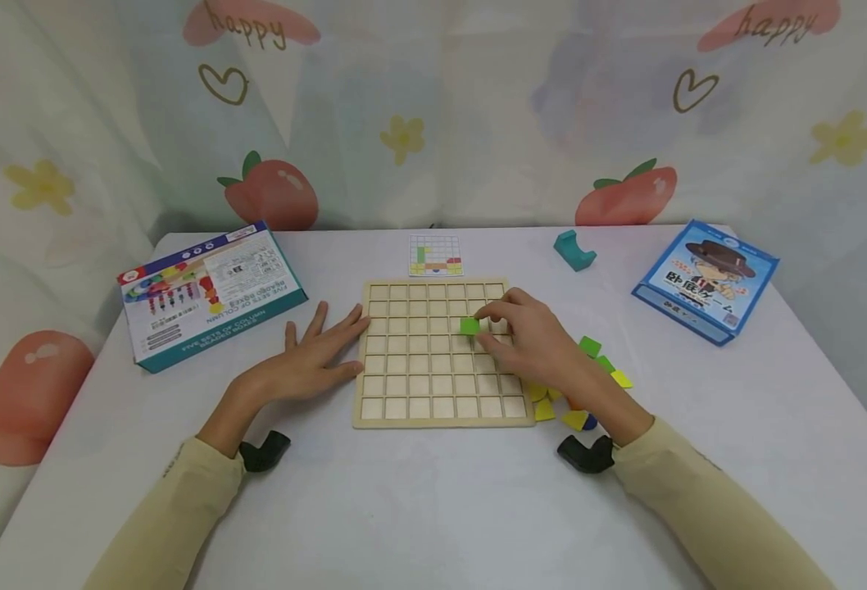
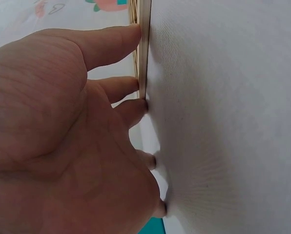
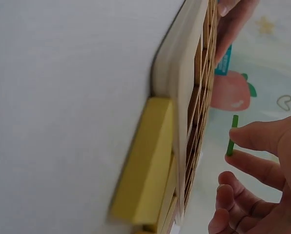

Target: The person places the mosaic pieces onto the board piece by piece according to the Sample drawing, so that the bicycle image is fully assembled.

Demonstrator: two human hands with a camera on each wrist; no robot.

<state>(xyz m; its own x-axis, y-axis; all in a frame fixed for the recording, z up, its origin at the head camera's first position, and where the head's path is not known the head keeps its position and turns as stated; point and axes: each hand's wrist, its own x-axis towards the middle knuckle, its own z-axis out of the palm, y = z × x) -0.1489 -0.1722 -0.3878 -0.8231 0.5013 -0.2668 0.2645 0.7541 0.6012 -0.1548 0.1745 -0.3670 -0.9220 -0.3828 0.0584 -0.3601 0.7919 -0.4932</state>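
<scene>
A wooden grid board (image 1: 444, 423) with rows of square cells lies on the white table. Between the thumb and index finger of my right hand (image 1: 533, 340) is a thin green square tile (image 1: 469, 326), held over the board's right half. In the right wrist view the green tile (image 3: 232, 135) appears edge-on, pinched, with the other fingers curled below. My left hand (image 1: 304, 360) is spread at the board's left edge, its thumb and fingertips right at the frame. The left wrist view shows the left hand (image 2: 77, 131) with fingers extended and some tips down at the tablecloth.
Loose yellow tiles (image 1: 544, 410) and green tiles (image 1: 590, 347) lie right of the board, partly hidden by my right arm. A patterned card (image 1: 435, 256) sits behind it. A teal curved block (image 1: 574, 251) and blue box (image 1: 706, 279) stand right; another box (image 1: 212, 295) lies left.
</scene>
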